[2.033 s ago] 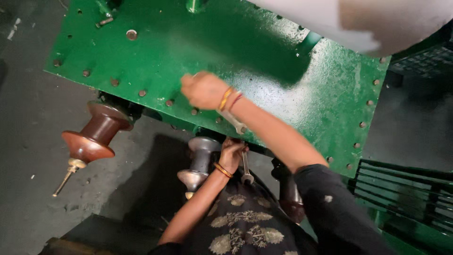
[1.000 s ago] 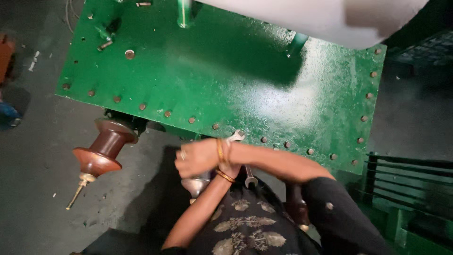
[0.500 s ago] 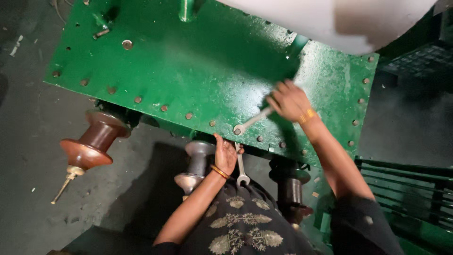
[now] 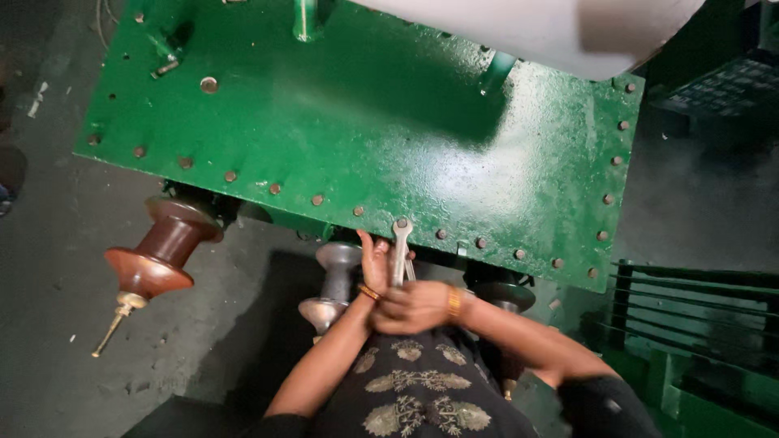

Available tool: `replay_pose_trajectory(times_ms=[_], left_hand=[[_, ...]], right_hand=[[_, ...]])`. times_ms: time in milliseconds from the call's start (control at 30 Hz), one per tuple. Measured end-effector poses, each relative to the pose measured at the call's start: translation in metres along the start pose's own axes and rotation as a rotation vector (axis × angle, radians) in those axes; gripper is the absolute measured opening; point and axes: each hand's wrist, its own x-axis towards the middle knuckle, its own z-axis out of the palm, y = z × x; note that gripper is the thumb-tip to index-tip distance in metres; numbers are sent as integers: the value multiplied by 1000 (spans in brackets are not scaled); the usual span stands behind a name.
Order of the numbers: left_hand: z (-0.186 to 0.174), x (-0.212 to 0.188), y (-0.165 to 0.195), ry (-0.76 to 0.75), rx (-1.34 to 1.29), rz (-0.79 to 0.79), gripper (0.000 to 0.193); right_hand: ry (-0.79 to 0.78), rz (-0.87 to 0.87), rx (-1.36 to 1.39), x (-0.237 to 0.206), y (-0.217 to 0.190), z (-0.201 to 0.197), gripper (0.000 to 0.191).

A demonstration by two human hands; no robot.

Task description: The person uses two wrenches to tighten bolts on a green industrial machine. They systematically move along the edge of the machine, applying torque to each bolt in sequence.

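Moved since half a second ago: our right hand (image 4: 415, 307) has come off the green lid at 2 o'clock and back to the near edge at 6 o'clock, bringing the spanner (image 4: 399, 250) with it.

Item 1, spanner: steel, open-ended, standing nearly upright, its jaw at 12 o'clock over the lid's front rim, between two of the rim bolts. Our right fingers are clenched round its lower shank, low on the shaft, likely for leverage.

Item 2, left hand (image 4: 375, 258): just at 9 o'clock of the spanner, palm raised under the lid's edge, fingers curled up against the underside; whether they grip anything there we cannot tell. It seems placed to steady something below while the tool works above.

Item 3, green lid (image 4: 357, 122): flat painted steel plate, bolts all along its border.

Item 4, brown insulator (image 4: 158, 251): ribbed, with a brass stud, jutting from under the lid at 9 o'clock, well apart from both hands.

Item 5, grey insulator (image 4: 331, 284): just beside our left wrist.

Item 6, green rack (image 4: 698, 316): at 3 o'clock, on the floor.
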Motion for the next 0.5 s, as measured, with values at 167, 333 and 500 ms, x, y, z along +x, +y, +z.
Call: replay_pose_trajectory(times_ms=[167, 333, 500], left_hand=[[18, -13, 8, -100, -94, -14, 73], [33, -12, 5, 69, -89, 50, 65], [21, -4, -4, -121, -198, 92, 58]], right_hand=[[156, -180, 19, 132, 72, 36, 14], [-39, 161, 94, 142, 201, 37, 29], [-85, 642, -134, 21, 244, -19, 37]])
